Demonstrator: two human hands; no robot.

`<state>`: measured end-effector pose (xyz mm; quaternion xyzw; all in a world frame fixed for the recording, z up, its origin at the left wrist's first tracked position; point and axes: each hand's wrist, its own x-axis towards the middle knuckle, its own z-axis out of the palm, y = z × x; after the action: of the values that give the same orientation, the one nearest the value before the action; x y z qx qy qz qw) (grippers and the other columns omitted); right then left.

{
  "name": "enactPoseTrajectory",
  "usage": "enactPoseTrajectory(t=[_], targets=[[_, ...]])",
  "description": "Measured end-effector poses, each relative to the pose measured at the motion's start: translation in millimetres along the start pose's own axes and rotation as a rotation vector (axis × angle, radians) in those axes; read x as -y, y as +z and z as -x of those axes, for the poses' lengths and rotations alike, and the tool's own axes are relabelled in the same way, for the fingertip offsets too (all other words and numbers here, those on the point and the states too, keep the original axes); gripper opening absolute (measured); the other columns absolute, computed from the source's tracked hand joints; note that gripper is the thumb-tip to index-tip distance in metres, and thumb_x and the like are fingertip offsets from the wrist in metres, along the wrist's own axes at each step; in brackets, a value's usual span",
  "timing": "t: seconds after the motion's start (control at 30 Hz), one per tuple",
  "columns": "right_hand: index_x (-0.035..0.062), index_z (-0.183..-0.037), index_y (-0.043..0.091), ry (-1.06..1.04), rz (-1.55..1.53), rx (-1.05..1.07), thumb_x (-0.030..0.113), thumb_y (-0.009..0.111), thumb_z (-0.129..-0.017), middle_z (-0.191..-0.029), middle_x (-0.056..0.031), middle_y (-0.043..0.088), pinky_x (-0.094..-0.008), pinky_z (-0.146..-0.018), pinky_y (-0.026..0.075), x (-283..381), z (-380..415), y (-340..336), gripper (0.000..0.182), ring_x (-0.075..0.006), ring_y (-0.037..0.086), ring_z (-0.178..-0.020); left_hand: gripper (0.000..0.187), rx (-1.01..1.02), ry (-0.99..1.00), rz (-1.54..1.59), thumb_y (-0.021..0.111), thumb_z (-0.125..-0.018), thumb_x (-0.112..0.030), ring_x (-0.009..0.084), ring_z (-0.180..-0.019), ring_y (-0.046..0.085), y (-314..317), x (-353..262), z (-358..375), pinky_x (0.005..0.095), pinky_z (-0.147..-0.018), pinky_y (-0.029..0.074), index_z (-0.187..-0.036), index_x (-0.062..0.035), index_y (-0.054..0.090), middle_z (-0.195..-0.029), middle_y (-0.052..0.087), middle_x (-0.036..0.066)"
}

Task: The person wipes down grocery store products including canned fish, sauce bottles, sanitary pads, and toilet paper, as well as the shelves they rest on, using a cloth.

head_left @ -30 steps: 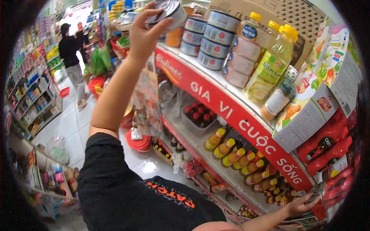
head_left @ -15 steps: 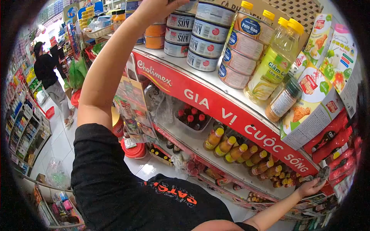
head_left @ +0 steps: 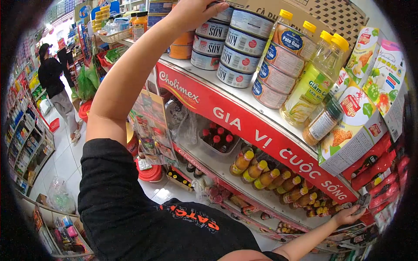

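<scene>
My left hand (head_left: 198,12) reaches up to the top shelf, its fingers curled over the upper rim of a tin can (head_left: 224,14) on top of a stack. Part of that hand is cut off by the frame's edge. Beside it stands another stack of blue-grey tin cans (head_left: 241,42) marked KUS. At the lower right, my right hand (head_left: 348,215) is closed on a dark grey, crumpled piece that looks like a cloth (head_left: 362,201), near the end of the red shelf edge.
Pate cans (head_left: 277,77), a vinegar bottle (head_left: 307,89), a spice jar (head_left: 323,122) and mayo boxes (head_left: 353,124) stand on the upper shelf (head_left: 257,102). Yellow-capped sauce bottles (head_left: 263,178) line the shelf below. A person (head_left: 54,82) stands in the aisle at left.
The view has shifted slightly, so the shelf goods sit a little lower and further right. My left hand stays at the can stack, with more of its fingers showing. My right hand still grips the cloth.
</scene>
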<state>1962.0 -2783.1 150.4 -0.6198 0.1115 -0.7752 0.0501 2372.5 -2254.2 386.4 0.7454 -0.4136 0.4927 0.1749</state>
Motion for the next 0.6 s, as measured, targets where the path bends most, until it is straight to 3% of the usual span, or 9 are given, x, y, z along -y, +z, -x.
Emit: enactPoseTrajectory(t=[0.13, 0.17, 0.27, 0.3, 0.4, 0.43, 0.53, 0.6], targets=[[-0.01, -0.121, 0.035, 0.075, -0.066, -0.012, 0.009, 0.039, -0.089, -0.121, -0.0237, 0.043, -0.0371, -0.091, 0.04, -1, 5, 1, 0.037, -0.0303, 0.047, -0.109, 0.026, 0.014, -0.044, -0.25, 0.057, -0.083, -0.03, 0.0282, -0.098, 0.052, 19, 6, -2, 0.0375, -0.088, 0.039, -0.096, -0.0079, 0.06, -0.103, 0.058, 0.01], [-0.01, -0.121, 0.035, 0.048, -0.012, -0.007, 0.008, 0.039, -0.089, -0.121, -0.0239, 0.043, -0.0376, -0.091, 0.04, 0, 4, 0, 0.037, -0.0306, 0.047, -0.109, 0.03, -0.04, -0.041, -0.247, 0.05, -0.085, -0.038, 0.0318, -0.095, 0.052, 24, 7, 0, 0.0411, -0.087, 0.038, -0.096, -0.011, 0.06, -0.097, 0.06, 0.01], [-0.0114, -0.121, 0.034, 0.073, 0.051, -0.031, 0.007, 0.039, -0.088, -0.121, -0.0257, 0.042, -0.0388, -0.091, 0.04, -6, 6, -3, 0.038, -0.0323, 0.047, -0.109, 0.031, -0.123, -0.017, -0.254, 0.05, -0.085, -0.037, 0.032, -0.095, 0.052, 29, 9, 4, 0.0398, -0.088, 0.038, -0.096, -0.0101, 0.059, -0.097, 0.06, 0.009], [-0.0119, -0.121, 0.033, 0.067, 0.031, -0.027, 0.007, 0.039, -0.088, -0.121, -0.0263, 0.042, -0.0396, -0.091, 0.041, -6, 5, -3, 0.038, -0.0329, 0.048, -0.109, 0.029, -0.049, 0.009, -0.239, 0.052, -0.085, -0.031, 0.0296, -0.095, 0.053, 24, 9, 3, 0.0366, -0.087, 0.04, -0.103, -0.0085, 0.057, -0.1, 0.059, 0.01], [-0.013, -0.12, 0.032, 0.042, 0.046, -0.011, 0.007, 0.039, -0.088, -0.119, -0.0276, 0.043, -0.0412, -0.091, 0.042, -1, 5, -1, 0.038, -0.0343, 0.048, -0.108, 0.025, -0.184, 0.035, -0.176, 0.052, -0.085, -0.026, 0.0338, -0.088, 0.054, 16, -11, 0, 0.0441, -0.09, 0.035, -0.083, -0.002, 0.059, -0.085, 0.061, 0.013], [-0.0133, -0.12, 0.032, 0.03, 0.062, -0.006, 0.007, 0.039, -0.088, -0.118, -0.0279, 0.043, -0.0417, -0.091, 0.042, 2, 4, 0, 0.039, -0.0347, 0.049, -0.107, 0.025, -0.163, 0.02, -0.109, 0.052, -0.084, -0.025, 0.034, -0.092, 0.053, 17, -10, 0, 0.0459, -0.094, 0.032, -0.083, -0.001, 0.06, -0.084, 0.061, 0.014], [-0.0136, -0.12, 0.032, 0.033, 0.151, -0.059, 0.007, 0.039, -0.089, -0.117, -0.028, 0.044, -0.0411, -0.09, 0.042, 11, 5, 5, 0.038, -0.0342, 0.05, -0.106, 0.024, -0.231, 0.042, -0.156, 0.051, -0.085, -0.023, 0.0344, -0.096, 0.051, 16, -12, 4, 0.0454, -0.094, 0.032, -0.089, -0.0011, 0.059, -0.086, 0.06, 0.016], [-0.0132, -0.119, 0.033, 0.008, 0.087, -0.083, 0.006, 0.04, -0.088, -0.117, -0.027, 0.045, -0.0403, -0.091, 0.042, 7, 4, 7, 0.038, -0.0333, 0.049, -0.107, 0.023, -0.272, 0.053, -0.212, 0.049, -0.084, -0.017, 0.0345, -0.101, 0.048, 11, -4, 12, 0.0411, -0.092, 0.034, -0.098, -0.0002, 0.056, -0.098, 0.056, 0.019]])
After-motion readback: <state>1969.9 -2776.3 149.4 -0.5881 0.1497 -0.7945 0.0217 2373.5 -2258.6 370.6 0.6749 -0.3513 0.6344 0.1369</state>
